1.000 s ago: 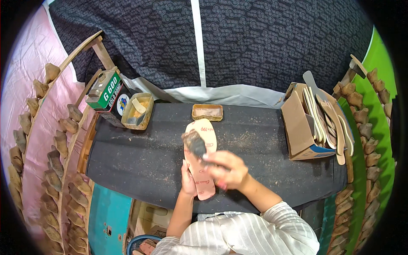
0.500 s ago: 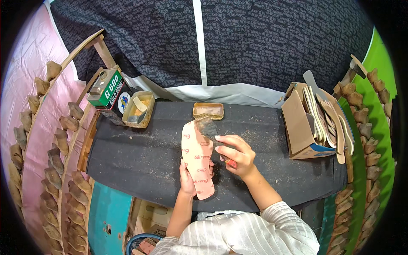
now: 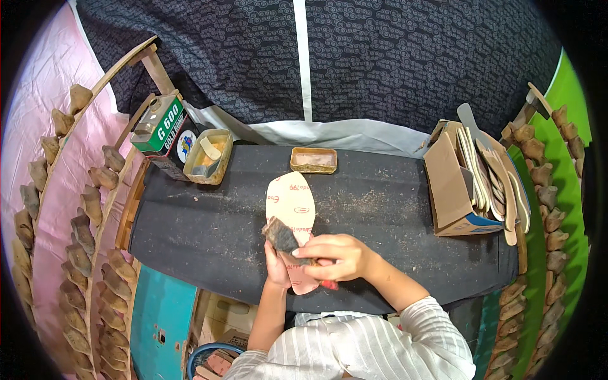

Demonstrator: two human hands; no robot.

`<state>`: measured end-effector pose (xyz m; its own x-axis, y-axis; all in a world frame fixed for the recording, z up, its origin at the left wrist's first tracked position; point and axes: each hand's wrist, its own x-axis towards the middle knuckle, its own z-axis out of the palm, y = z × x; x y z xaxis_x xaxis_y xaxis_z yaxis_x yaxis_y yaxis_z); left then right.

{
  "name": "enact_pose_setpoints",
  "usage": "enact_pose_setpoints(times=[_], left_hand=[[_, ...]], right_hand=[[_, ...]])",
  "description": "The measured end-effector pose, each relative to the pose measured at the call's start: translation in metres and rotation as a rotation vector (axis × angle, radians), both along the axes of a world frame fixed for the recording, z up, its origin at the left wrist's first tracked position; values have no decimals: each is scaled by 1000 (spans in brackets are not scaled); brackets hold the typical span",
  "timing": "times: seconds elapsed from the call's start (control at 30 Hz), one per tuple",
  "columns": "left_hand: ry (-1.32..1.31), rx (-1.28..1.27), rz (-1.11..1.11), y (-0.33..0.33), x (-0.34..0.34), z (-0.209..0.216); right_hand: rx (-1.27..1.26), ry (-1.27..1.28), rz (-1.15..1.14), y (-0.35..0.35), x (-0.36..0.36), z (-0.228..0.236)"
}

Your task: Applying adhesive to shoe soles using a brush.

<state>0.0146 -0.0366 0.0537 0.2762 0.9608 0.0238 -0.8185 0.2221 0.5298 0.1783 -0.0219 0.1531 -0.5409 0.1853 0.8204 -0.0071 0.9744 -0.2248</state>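
Note:
A pale pink-and-cream insole point(image 3: 291, 201) with red print stands out above the table, toes end away from me. My left hand point(image 3: 276, 267) is closed round its left edge near the narrow heel part. My right hand point(image 3: 342, 256) grips a broad brush point(image 3: 284, 238) by its handle, whose red end sticks out below the fingers. Its dark, clotted bristles lie across the lower middle of the insole, close to my left fingers. Beyond the insole sits a small rectangular tray point(image 3: 313, 160) with a crusted rim.
At the back left stand a green-and-black metal can point(image 3: 161, 139) and a plastic tub point(image 3: 218, 166) holding a scraper. A cardboard box point(image 3: 445, 183) of insole-shaped pieces is at the right. Racks of wooden shoe lasts point(image 3: 81, 237) flank the black-covered table point(image 3: 373, 183). A blue basin point(image 3: 196, 358) is below.
The brush has come down from the insole's far end to its lower middle, moving toward me and left with my right hand. The insole has tilted and looks shorter.

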Motion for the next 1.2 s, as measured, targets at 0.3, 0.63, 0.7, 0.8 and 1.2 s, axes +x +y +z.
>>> enact_pose_setpoints(times=[0.3,0.63,0.7,0.8,1.2], left_hand=[[-444,98,-113,4,3,6],[-5,-297,217,11,15,24],[-74,78,-36,14,2,11],[-236,36,-8,9,5,7],[43,138,85,19,7,34]], right_hand=[[-12,7,17,6,2,2],[-54,58,-55,12,-1,0],[-109,-14,-9,3,0,1],[-135,76,-66,7,2,2],[-197,63,-55,7,6,-1]])
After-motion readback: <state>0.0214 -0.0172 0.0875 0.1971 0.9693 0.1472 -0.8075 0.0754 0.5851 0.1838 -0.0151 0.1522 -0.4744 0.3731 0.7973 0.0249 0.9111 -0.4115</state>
